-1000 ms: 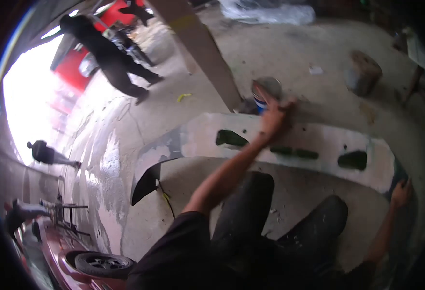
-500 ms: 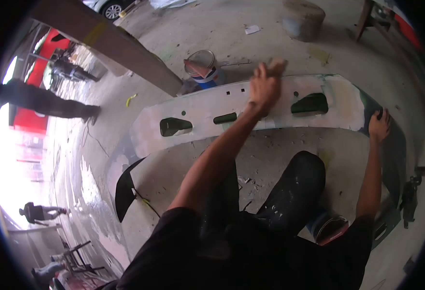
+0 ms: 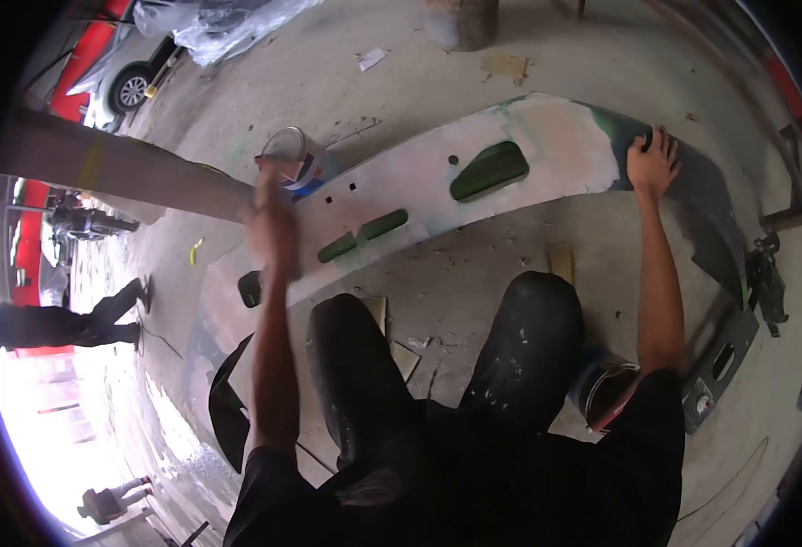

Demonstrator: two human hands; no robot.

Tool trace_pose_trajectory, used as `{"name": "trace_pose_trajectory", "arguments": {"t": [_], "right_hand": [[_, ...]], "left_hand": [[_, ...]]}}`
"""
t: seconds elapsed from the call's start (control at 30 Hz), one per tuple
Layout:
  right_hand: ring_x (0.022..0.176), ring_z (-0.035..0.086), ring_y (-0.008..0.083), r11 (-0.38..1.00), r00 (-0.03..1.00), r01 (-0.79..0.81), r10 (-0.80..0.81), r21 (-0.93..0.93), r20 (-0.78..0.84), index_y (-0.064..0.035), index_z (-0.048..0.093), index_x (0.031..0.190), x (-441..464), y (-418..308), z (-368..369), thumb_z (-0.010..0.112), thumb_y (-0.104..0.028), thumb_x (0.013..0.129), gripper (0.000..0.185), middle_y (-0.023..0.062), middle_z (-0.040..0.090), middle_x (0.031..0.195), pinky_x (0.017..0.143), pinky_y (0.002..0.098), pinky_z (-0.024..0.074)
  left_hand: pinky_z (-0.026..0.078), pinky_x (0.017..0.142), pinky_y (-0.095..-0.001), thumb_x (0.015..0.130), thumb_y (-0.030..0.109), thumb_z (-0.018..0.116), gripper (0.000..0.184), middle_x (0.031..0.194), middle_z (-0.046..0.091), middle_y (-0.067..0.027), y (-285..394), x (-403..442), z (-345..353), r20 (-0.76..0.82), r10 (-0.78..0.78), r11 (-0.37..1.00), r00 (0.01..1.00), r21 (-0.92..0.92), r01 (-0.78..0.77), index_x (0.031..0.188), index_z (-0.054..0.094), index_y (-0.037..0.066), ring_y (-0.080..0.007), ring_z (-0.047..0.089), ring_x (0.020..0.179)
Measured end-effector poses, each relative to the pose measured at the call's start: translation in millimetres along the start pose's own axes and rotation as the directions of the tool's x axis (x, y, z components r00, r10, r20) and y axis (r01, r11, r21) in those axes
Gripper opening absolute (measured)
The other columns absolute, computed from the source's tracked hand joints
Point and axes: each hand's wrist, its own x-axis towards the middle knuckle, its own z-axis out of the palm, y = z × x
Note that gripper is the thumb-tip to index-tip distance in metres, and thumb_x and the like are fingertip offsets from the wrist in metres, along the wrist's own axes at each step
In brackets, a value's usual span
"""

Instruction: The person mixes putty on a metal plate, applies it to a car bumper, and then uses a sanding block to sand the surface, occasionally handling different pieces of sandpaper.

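Observation:
A car bumper, patched with pale filler over green and dark grey, curves across the floor around my knees. My left hand, smeared by motion, is over its left part with fingers closed. It appears to hold a tan sanding block, though the blur hides most of it. My right hand grips the bumper's dark right corner, its fingers over the edge and thumb near a dark hole. Beyond the left hand stands a paint can, partly hidden, with a reddish-brown piece at its top.
Another can stands by my right knee. A pillar comes in from the left. A person and a motorcycle are further left. Plastic sheeting lies near a parked car. A drum-like block stands ahead.
My left hand has swept left along the bumper from its middle. My right hand stays at the right corner. The whole view has turned, so the bumper now slants up to the right.

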Motion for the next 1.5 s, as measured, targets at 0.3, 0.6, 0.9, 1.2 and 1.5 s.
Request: {"name": "trace_pose_trajectory", "arguments": {"t": [0.3,0.6,0.9,1.2,1.5], "right_hand": [[0.157,0.027,0.0303,0.997,0.998,0.043,-0.045,0.06,0.036,-0.0247,0.044,0.158,-1,13,-6,0.044,-0.046,0.103,0.059,0.0039,0.038,0.166,0.128,0.0572,0.0176],[0.156,0.03,0.0342,0.997,0.999,-0.016,0.018,0.081,-0.029,-0.0212,0.049,0.153,-3,-5,-8,0.043,-0.037,0.1,0.056,0.0029,0.042,0.164,0.127,0.0612,0.0183],[0.156,0.029,0.0336,0.985,1.0,0.014,-0.011,0.172,-0.023,-0.0199,0.051,0.151,-4,2,-17,0.048,-0.039,0.1,0.055,0.0032,0.044,0.162,0.127,0.06,0.017],[0.154,0.032,0.0358,0.983,0.996,0.003,0.015,0.185,-0.093,-0.0167,0.055,0.147,1,2,-11,0.047,-0.031,0.099,0.05,0.0057,0.048,0.159,0.125,0.0631,0.0196],[0.154,0.031,0.0342,0.978,0.998,-0.02,0.032,0.21,-0.057,-0.0188,0.054,0.149,-5,3,-15,0.047,-0.025,0.099,0.05,0.0039,0.046,0.16,0.126,0.0615,0.019]], "left_hand": [[0.057,0.093,-0.0502,0.1,0.036,0.06,0.039,0.139,0.054,-0.0279,270,1,62,0.103,0.532,0.846,0.84,-0.103,-0.523,0.112,0.075,0.002,-0.0407,0.064,0.117],[0.055,0.088,-0.0548,0.1,0.022,0.055,0.056,0.122,0.069,-0.0199,-27,-4,3,-0.03,-0.021,0.986,0.999,0.162,0.025,0.154,0.047,0.035,-0.047,0.067,0.104],[0.057,0.094,-0.056,0.103,0.031,0.057,0.054,0.139,0.056,-0.033,367,26,86,-0.017,0.565,0.804,0.825,-0.211,-0.556,0.155,0.043,0.04,-0.0523,0.062,0.119],[0.057,0.089,-0.0508,0.097,0.03,0.067,0.058,0.114,0.063,-0.0231,136,-17,53,-0.143,0.349,0.933,0.926,-0.043,-0.358,0.153,0.053,0.038,-0.045,0.067,0.102],[0.06,0.085,-0.051,0.098,0.039,0.066,0.055,0.135,0.057,-0.0311,426,29,97,-0.075,0.619,0.767,0.782,-0.156,-0.622,0.151,0.051,0.034,-0.0471,0.069,0.106]]}}
